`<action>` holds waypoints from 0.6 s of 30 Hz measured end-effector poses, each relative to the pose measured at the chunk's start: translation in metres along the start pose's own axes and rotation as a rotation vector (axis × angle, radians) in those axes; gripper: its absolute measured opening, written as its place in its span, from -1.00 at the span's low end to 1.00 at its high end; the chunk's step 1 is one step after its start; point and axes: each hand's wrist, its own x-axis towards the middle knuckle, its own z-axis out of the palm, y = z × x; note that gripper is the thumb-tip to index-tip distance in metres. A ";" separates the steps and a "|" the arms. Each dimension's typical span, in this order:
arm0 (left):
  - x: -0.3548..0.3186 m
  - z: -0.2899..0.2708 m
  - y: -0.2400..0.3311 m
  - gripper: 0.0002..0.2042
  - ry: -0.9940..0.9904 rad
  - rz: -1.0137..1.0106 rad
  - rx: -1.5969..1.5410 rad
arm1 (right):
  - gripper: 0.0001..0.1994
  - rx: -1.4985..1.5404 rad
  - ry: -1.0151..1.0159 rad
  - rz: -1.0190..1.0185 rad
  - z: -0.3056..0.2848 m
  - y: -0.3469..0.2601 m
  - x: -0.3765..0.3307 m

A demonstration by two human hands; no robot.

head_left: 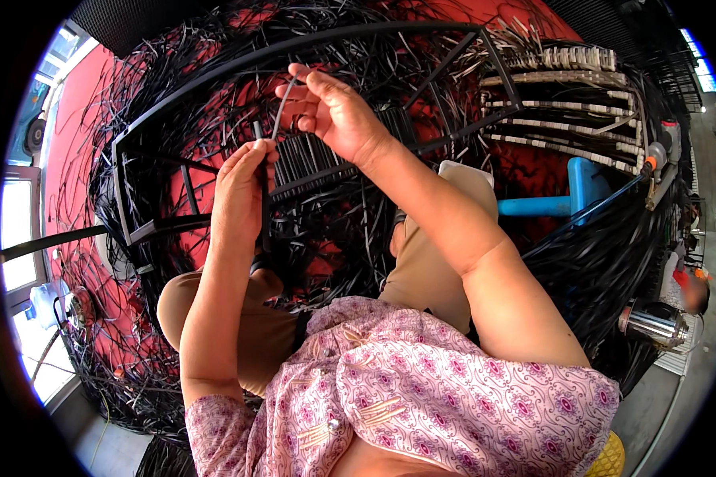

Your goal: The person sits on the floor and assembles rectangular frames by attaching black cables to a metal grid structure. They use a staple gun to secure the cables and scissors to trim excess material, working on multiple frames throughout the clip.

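Observation:
My left hand [245, 171] is closed in a pinch on a thin grey strip [280, 115], which rises at a slant from its fingertips. At the strip's upper end, my right hand [330, 107] has thumb and fingertips closed on it, with the other fingers loosely curled. A short dark bar end [258, 129] sticks up at the left fingertips. Both hands are above a black furniture frame [326, 35] with long curved rails. Dark strips wound side by side [306, 165] cover part of it, just below my right hand.
Tangled black strips [175, 103] lie over a red floor covering [71, 135]. At the right are a frame with pale wrapped bars [561, 107], a blue T-shaped plastic piece [577, 195], a heap of black strands [605, 262] and a steel vessel [652, 324]. My legs flank the work.

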 end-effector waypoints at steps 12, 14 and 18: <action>0.007 -0.003 -0.009 -0.83 -0.096 -0.099 -0.093 | -0.73 0.031 0.018 0.040 0.001 0.007 0.004; 0.006 0.003 -0.006 -0.83 -0.040 -0.036 -0.094 | -0.76 -0.016 0.053 0.022 0.010 0.004 0.001; 0.001 0.003 0.002 -0.80 0.076 0.058 -0.016 | -0.80 -0.379 0.075 0.010 0.011 -0.003 -0.001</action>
